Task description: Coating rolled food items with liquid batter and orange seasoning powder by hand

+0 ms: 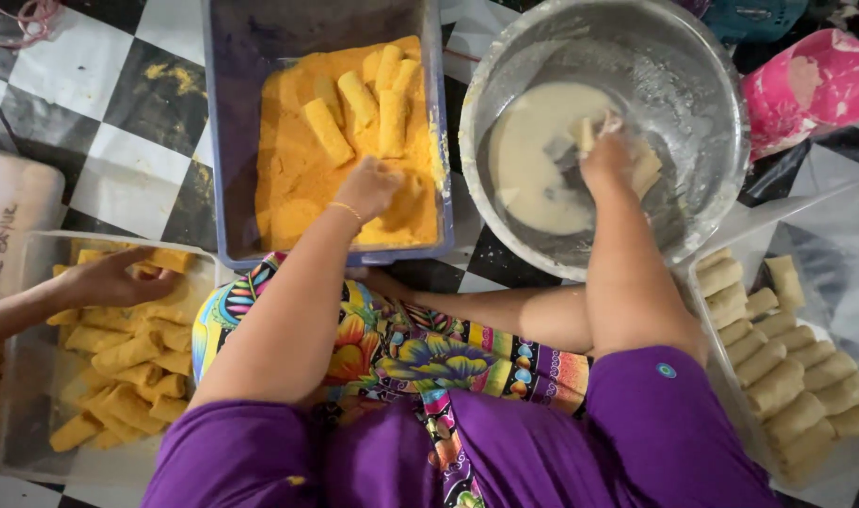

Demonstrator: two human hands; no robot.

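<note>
Roll in batter: our right hand (606, 155) is curled around a pale roll (589, 132) down in the steel bowl (712, 85), at the edge of the batter pool (542, 160).
Roll in crumbs: our left hand (368, 185) is bunched, knuckles up, pressing into the orange crumbs (293, 179) of the blue tub (224, 113) – whatever it grips is buried, so we cannot tell whether it holds a roll.
Coated so far: a few crumbed rolls (328, 132) lie at the far end of the tub; many more are piled in the clear tray (15, 376) at our left, where another person's hand (110, 277) rests on the coated rolls (128, 353).
Left to do: a clear tray (806, 226) at our right holds rows of plain rolls (778, 372) – we judge the work somewhere in the middle, with both piles sizeable.
Around us: a checked black-and-white floor (119, 122), a pink container (811, 85) beyond the bowl, our purple top (655, 423) and flowered cloth (420, 348) across the lap.
Hard to see: both trays are cut off by the picture's edges, so neither count is whole; the right fingertips are smeared and blur into the batter.
</note>
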